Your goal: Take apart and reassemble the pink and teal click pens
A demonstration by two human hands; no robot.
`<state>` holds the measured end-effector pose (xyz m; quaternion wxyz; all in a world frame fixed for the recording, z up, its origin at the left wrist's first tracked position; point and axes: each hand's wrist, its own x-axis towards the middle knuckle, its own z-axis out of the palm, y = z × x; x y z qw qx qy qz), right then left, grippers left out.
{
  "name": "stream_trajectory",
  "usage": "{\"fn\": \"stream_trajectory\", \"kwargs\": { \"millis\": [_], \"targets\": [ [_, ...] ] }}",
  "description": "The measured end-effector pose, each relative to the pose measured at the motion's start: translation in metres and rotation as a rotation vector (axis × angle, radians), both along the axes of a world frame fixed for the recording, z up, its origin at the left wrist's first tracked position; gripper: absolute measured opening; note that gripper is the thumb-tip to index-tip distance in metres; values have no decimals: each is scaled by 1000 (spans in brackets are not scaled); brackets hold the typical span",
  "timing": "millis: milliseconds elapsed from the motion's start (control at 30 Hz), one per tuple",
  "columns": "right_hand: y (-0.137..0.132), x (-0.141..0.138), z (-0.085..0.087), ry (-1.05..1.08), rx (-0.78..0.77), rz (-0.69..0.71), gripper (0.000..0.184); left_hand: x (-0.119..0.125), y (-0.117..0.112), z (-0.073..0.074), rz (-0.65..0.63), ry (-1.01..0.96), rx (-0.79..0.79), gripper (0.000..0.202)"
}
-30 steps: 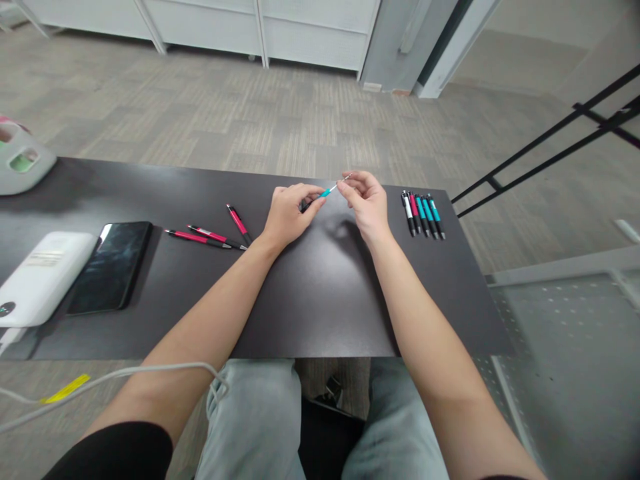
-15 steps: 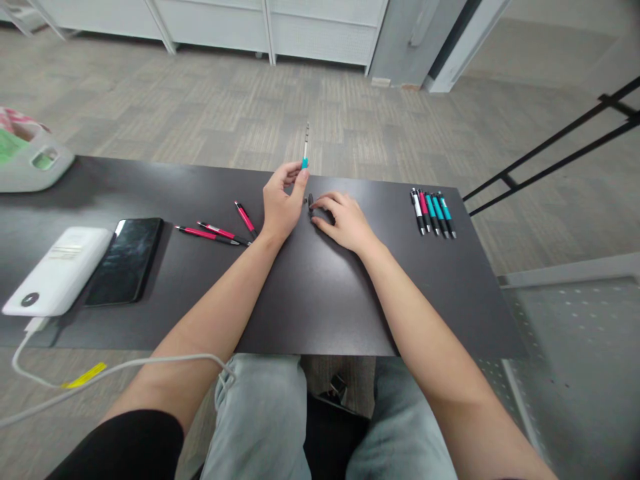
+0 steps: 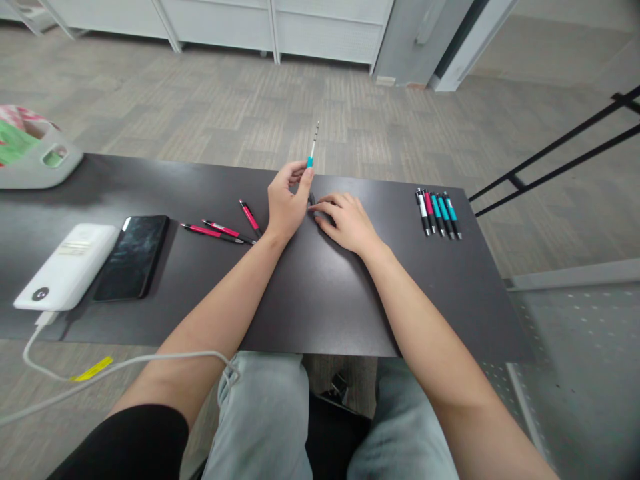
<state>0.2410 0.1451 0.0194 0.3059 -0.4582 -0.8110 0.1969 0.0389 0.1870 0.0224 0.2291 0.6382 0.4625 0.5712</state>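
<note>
My left hand (image 3: 290,200) pinches the teal barrel piece (image 3: 310,162) of a pen between thumb and fingers. A thin refill (image 3: 315,139) with dark marks sticks up out of it, leaning slightly right. Just right of that hand, a small black pen part (image 3: 313,199) shows at the fingertips of my right hand (image 3: 345,219). The right fingers are curled low over the table, closed around this part, which they partly hide. Several pink-and-black pens (image 3: 220,230) lie loosely left of my left wrist.
A neat row of white, pink and teal pens (image 3: 439,213) lies at the right of the dark table (image 3: 320,293). To the left are a black phone (image 3: 133,257), a white power bank (image 3: 67,267) with a cable (image 3: 150,360), and a white basket (image 3: 60,170).
The view has shifted slightly, moving most things a little to the right in the picture. The refill leans a bit more to the right. Both hands keep nearly the same pose.
</note>
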Motion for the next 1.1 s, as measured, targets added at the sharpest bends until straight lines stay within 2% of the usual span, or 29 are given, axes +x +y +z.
{"fn": "stream_trajectory", "kwargs": {
  "millis": [133,333,433,567,667,700,833,933,1100],
  "targets": [
    [-1,2,1,-50,20,-21,24,0,2,-4,7,-35,4,44],
    [-11,-3,16,-245,14,-19,37,1,4,-7,4,-103,7,46],
    [-11,-3,18,-242,7,-53,37,1,5,-7,3,-90,13,43],
    [-1,3,7,-95,-10,-124,27,-1,7,-12,-25,-89,21,36],
    [9,11,0,112,-29,-194,7,-1,7,-14,-40,-66,3,35],
    [12,15,-2,195,-31,-230,10,0,6,-14,-46,-55,-4,35],
    [27,34,-1,484,1,-388,42,3,0,-11,-69,-6,3,30],
    [37,54,2,604,59,-454,50,4,-4,-9,-91,87,19,22],
    [39,71,14,657,87,-500,57,1,-9,-8,-139,256,31,10]
  ]
}}
